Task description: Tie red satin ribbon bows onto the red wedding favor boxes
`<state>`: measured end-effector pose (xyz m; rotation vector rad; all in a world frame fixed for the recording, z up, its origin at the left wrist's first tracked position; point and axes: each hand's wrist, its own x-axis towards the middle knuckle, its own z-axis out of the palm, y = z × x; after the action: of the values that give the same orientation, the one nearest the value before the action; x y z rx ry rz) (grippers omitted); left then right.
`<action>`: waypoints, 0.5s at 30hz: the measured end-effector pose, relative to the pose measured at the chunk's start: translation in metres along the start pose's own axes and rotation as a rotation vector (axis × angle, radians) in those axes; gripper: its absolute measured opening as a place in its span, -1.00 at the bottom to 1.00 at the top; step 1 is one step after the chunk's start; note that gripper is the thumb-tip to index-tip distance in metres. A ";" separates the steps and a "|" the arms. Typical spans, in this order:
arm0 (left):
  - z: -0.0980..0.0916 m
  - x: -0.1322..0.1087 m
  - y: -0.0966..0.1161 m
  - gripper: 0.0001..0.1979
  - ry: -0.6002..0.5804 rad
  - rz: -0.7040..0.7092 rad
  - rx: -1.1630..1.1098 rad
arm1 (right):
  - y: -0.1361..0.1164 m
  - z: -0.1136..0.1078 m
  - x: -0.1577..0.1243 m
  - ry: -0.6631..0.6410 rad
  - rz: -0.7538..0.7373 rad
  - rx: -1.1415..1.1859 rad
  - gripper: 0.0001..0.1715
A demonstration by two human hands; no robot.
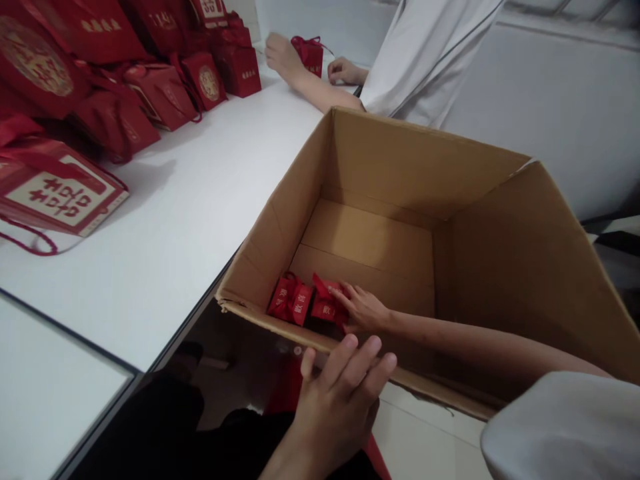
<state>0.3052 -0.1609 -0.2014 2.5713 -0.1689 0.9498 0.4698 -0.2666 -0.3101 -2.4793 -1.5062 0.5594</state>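
Reaching in from the right, my right hand [367, 310] is inside a deep open cardboard box [395, 143]. Its fingers are closed on the right side of a small red gift box [326, 303] with ribbon and pale characters. Beside that, to the left, a similar small red gift box [291, 299] stands in the same near-left corner. My left hand [337, 393] is at the cardboard box's near rim, with its fingers apart and nothing in them. The left thumb is hidden.
Left of the cardboard box is a white table [185, 187]. Several red gift boxes [165, 93] with ribbons and cords crowd its far-left part, one [65, 187] closer to me. Across the table, another person's hands [287, 60] are around a small red box [310, 57].
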 end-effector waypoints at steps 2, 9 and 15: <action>0.000 0.001 0.000 -0.68 0.004 0.002 0.003 | -0.003 0.004 -0.003 0.037 -0.045 -0.048 -0.11; 0.000 0.001 0.000 -0.69 0.006 -0.008 0.006 | 0.002 0.000 -0.010 -0.069 -0.496 0.198 -0.58; 0.001 0.001 0.000 -0.62 -0.019 -0.004 0.035 | 0.012 -0.012 -0.003 0.064 -0.124 0.436 -0.17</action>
<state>0.3068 -0.1609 -0.2015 2.6119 -0.1535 0.9352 0.4831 -0.2748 -0.3025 -2.0400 -1.3333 0.6937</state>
